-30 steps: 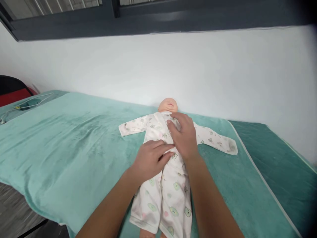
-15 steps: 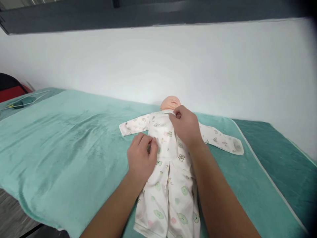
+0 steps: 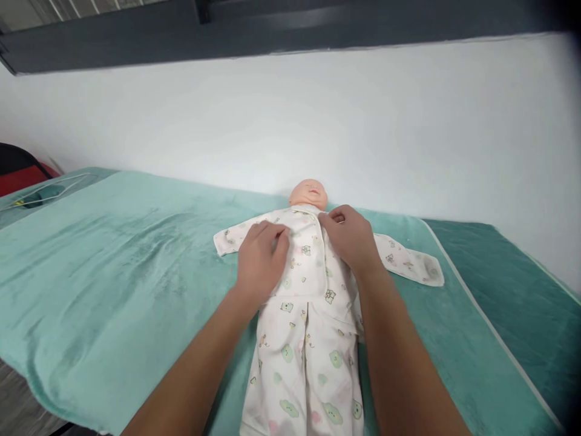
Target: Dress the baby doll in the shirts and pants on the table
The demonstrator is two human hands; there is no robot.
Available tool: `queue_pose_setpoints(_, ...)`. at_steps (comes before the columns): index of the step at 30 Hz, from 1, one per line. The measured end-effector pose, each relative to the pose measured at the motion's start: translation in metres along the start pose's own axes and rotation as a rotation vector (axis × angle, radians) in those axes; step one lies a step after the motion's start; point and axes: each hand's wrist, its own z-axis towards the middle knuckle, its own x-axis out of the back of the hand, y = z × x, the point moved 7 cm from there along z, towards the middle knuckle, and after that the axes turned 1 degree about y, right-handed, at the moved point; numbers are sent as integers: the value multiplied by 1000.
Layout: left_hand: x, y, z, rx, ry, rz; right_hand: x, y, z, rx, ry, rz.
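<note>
Patterned white top [image 3: 302,266] is worn by the doll [image 3: 308,194], laid face up between the hands. Fingers of the left hand [image 3: 262,257] and right hand [image 3: 351,237] are curled inward; whether cloth is pinched cannot be told. Left hand has been shifted up from the waist, and the flap's edge is left uncovered, seemingly easier to align. Around, green blanket [image 3: 136,254] is spread.

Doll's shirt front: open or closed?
Closed: one shirt flap overlaps the other across the doll, its edge by the right hand. Whether it's fastened, cannot tell.
</note>
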Motion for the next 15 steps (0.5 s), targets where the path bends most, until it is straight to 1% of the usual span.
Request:
queue_pose_setpoints(2,-18,-1,28,-14,-77,25,-2,0,-1,-13,-31,-53)
queue_pose_setpoints(4,-40,0,51,-19,-193,23,-4,1,0,-41,-62,-78)
queue_pose_setpoints(5,-51,2,60,-26,-252,34,-5,2,0,-49,-75,-84)
queue_pose_setpoints(7,-65,5,71,-3,-312,88,-6,4,2,-50,-86,-99)
queue_pose_setpoints(11,-72,11,78,39,-301,244,-5,7,5,-54,-73,-129)
queue_pose_setpoints(13,-73,12,79,27,-299,251,-4,8,7,-48,-72,-107)
queue_pose_setpoints(15,-74,7,81,41,-298,193,-4,7,9,-46,-77,-51)
